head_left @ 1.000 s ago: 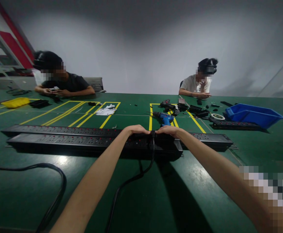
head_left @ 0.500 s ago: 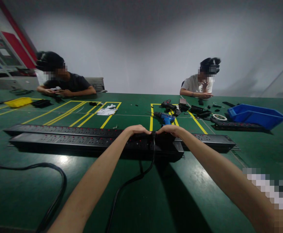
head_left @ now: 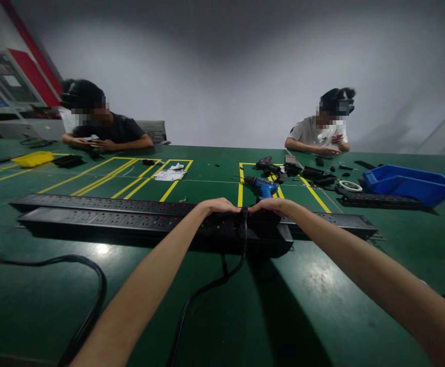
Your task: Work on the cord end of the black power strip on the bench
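Two long black power strips lie side by side across the table: a near power strip (head_left: 103, 223) and a far power strip (head_left: 340, 222), each with rows of sockets and red dots. A black plug (head_left: 245, 212) stands at the near strip's right part, its power cord (head_left: 207, 288) hanging over the side and curving toward me. My left hand (head_left: 219, 206) grips the near strip just left of the plug. From the other side my right hand (head_left: 270, 205) grips it too. Both thumbs point inward and meet at the plug; the other fingers are mostly hidden.
Beyond the strips lie a blue drill (head_left: 262, 187), a dark drill (head_left: 268, 165), white papers (head_left: 169, 173) and a roll of tape (head_left: 350, 186). A blue bin (head_left: 413, 184) is at right, a yellow tray (head_left: 34, 159) at left. Two co-workers sit across the table.
The whole view has shifted slightly, so things appear a little further right. My hands keep the same hold by the plug. The right co-worker's raised hand has moved down from the face.
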`<control>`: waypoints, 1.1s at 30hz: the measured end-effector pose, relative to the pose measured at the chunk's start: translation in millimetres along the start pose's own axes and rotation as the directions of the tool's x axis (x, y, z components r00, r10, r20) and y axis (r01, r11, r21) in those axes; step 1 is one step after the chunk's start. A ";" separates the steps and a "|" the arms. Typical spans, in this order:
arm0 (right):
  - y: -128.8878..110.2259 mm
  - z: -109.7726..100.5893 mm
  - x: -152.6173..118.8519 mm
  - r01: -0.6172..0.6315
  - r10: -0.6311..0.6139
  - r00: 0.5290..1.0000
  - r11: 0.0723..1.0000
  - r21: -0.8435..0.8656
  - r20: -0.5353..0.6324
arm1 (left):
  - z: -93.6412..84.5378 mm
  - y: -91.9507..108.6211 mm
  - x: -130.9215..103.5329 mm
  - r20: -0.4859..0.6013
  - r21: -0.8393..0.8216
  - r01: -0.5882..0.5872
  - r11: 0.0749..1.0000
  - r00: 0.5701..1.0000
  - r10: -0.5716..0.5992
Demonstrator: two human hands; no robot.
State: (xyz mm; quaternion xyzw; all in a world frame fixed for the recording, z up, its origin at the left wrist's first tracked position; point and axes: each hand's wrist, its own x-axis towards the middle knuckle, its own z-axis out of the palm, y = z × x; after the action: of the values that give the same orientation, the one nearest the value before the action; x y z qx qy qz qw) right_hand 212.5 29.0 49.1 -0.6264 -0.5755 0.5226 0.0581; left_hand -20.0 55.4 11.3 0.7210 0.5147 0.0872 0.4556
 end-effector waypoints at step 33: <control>-5.5 -15.9 24.5 0.009 -0.058 0.987 0.951 -0.309 -0.151 | -1.2 -5.1 19.7 -0.042 -0.082 -0.049 0.995 0.998 0.045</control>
State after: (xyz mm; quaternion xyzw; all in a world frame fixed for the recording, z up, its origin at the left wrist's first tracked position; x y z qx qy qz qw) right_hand 215.3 58.3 45.5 -0.6574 -0.6538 0.3745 0.0142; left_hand -15.1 72.6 1.4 0.7115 0.5026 0.1336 0.4726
